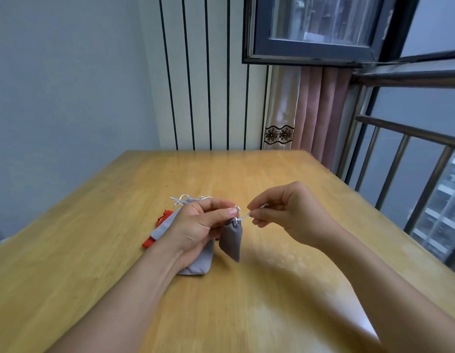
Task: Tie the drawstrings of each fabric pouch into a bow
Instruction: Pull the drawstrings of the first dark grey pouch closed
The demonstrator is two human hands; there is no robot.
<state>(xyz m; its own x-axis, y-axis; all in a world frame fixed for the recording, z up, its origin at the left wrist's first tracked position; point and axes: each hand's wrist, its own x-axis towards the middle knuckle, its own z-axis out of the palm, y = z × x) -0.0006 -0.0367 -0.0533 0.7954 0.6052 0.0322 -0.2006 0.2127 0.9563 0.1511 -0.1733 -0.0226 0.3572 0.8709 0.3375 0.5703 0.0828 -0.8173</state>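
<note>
A small dark grey pouch (231, 239) hangs in the air above the wooden table (246, 179). My left hand (198, 225) pinches one white drawstring at the pouch's neck. My right hand (285, 212) pinches the other white drawstring (244, 216) and holds it out to the right. Under my left hand a larger light grey pouch (198, 263) lies flat on the table, its white strings (182, 200) lying loose at its far end. A red pouch (148, 242) lies partly beneath it to the left.
The table's right edge runs beside a metal railing (399, 154) and a window. A curtain (310, 110) hangs at the far right corner. A wall with dark vertical stripes stands behind the table.
</note>
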